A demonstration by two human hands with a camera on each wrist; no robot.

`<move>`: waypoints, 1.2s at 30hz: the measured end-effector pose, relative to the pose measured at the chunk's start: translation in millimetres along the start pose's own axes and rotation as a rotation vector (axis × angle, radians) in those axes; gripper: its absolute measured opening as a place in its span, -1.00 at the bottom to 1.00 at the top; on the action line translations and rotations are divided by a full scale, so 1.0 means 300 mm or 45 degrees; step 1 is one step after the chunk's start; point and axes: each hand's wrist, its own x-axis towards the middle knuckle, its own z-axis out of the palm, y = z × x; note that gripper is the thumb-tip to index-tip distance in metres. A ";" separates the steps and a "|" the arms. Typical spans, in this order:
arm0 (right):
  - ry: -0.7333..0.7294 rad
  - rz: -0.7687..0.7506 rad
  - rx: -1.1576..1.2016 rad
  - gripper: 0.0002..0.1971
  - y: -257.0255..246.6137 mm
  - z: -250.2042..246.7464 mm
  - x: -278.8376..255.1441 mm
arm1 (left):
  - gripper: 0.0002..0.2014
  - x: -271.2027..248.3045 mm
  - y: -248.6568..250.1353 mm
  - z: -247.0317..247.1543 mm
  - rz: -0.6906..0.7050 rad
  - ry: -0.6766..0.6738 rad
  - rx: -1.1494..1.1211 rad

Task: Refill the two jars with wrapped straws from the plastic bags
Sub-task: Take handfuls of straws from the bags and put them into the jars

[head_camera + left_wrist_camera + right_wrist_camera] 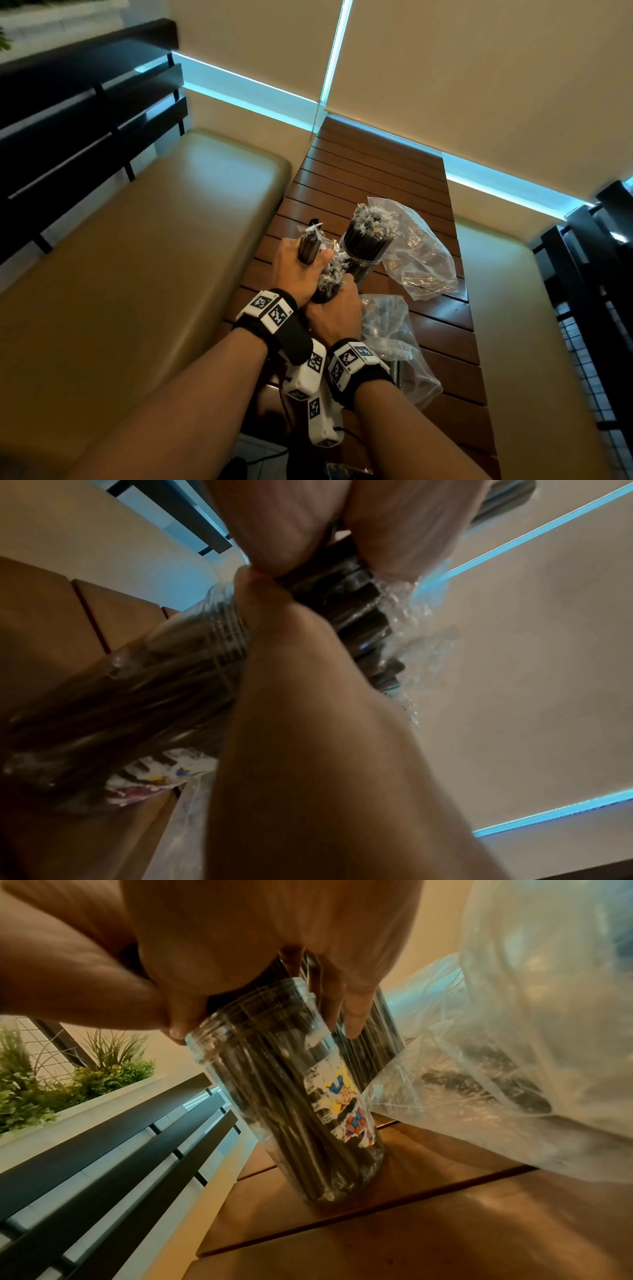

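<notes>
On the wooden slat table (373, 168) stand two clear jars. The far jar (363, 250) is packed with black wrapped straws. The near jar (291, 1096), with a colourful sticker, also holds straws. My right hand (339, 305) grips the bunch of straws (329, 279) that sticks out of its mouth, thumb and fingers reaching down past the rim. Just left of it, my left hand (301, 270) holds a smaller bundle of straws (309, 245) upright above the table. In the left wrist view this bundle (352, 620) sits pinched between thumb and fingers.
A crumpled clear plastic bag (418, 253) lies right of the far jar. Another bag (394, 346) lies by my right wrist. Tan cushioned benches (154, 246) flank the narrow table, with black slatted backrests (85, 113). Blinds close off the far end.
</notes>
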 end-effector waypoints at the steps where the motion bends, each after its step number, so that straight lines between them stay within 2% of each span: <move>1: -0.006 0.002 0.000 -0.54 -0.002 -0.002 0.002 | -0.57 0.001 0.002 -0.001 0.025 -0.012 0.024; 4: -0.026 0.002 0.002 -0.55 -0.004 -0.004 0.004 | -0.58 -0.013 0.019 -0.006 0.051 -0.032 0.077; 8: -0.056 -0.019 -0.020 -0.56 0.004 -0.021 -0.006 | -0.75 -0.053 0.029 -0.011 0.110 0.037 0.178; 12: -0.076 -0.022 -0.018 -0.44 -0.003 -0.027 -0.007 | -0.56 -0.050 0.080 -0.041 0.158 0.068 0.167; 15: -0.088 0.035 0.007 -0.29 -0.007 -0.024 -0.010 | -0.43 -0.030 0.146 -0.062 0.373 0.036 0.182; 17: -0.094 0.031 -0.012 -0.27 -0.009 -0.021 -0.011 | -0.49 -0.020 0.177 -0.055 0.536 -0.049 0.303; 19: -0.109 -0.021 -0.080 -0.28 -0.006 -0.017 -0.008 | -0.63 -0.021 0.183 -0.041 0.630 -0.145 0.435; 20: -0.112 -0.036 -0.094 -0.31 -0.005 -0.016 -0.007 | -0.67 -0.023 0.171 -0.036 0.630 -0.177 0.486; 22: -0.103 -0.032 -0.070 -0.40 0.001 -0.016 -0.007 | -0.63 -0.029 0.115 -0.037 0.529 -0.246 0.639; 25: -0.085 -0.025 -0.045 -0.60 0.010 -0.022 -0.006 | -0.37 -0.049 0.022 -0.059 0.305 -0.421 0.966; 27: -0.087 -0.050 -0.077 -0.69 0.018 -0.021 -0.009 | -0.16 -0.068 -0.007 -0.066 0.272 -0.490 1.102; 31: -0.135 -0.088 -0.203 -0.54 0.040 -0.009 -0.008 | 0.05 -0.074 0.000 -0.059 0.256 -0.533 1.242; 33: -0.137 -0.069 -0.224 -0.56 0.040 -0.014 -0.007 | 0.07 -0.058 0.018 -0.055 0.242 -0.528 1.305; 36: -0.144 -0.046 -0.274 -0.47 0.033 -0.026 -0.013 | -0.01 -0.040 0.046 -0.036 0.381 -0.554 1.314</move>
